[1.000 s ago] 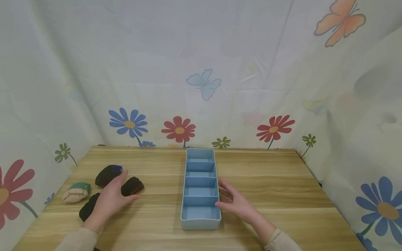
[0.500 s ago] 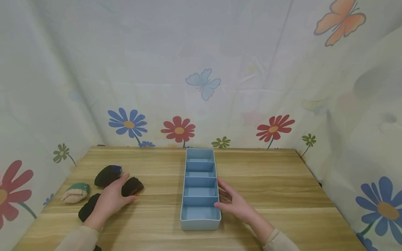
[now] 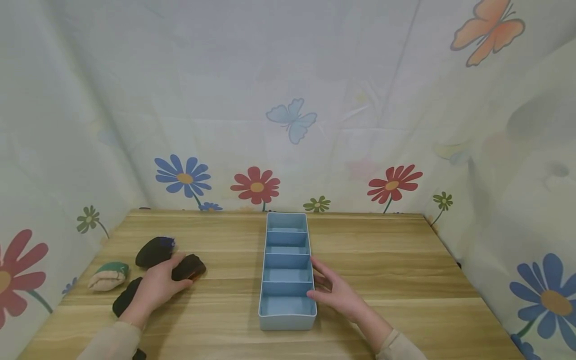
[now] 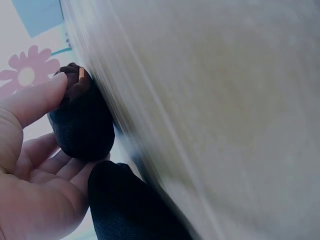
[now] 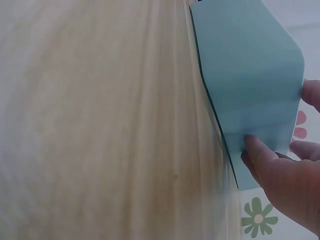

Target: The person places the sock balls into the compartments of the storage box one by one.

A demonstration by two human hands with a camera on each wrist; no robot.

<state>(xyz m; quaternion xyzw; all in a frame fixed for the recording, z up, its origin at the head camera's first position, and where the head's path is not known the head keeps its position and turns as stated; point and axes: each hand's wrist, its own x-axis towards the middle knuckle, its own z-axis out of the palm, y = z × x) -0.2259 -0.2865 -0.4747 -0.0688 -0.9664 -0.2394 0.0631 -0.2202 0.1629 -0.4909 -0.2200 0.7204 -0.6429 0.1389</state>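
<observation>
Bundle, dark, gripped by left hand; right hand, loosely spread, touches blue box.

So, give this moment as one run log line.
left hand: around rightmost dark bundle | right hand: touching blue box | green-cream bundle: on table

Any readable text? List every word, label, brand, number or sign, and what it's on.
None readable.
Light-blue plastic divided box: no lettering visible.
Black fabric bundle with an orange mark, at the left hand: mark too blurred to read.
Black fabric bundle with a blue-purple patch: patch too small to make out.
Green-and-cream fabric bundle: nothing legible.
White floral backdrop: printed flowers and butterflies, no lettering.
</observation>
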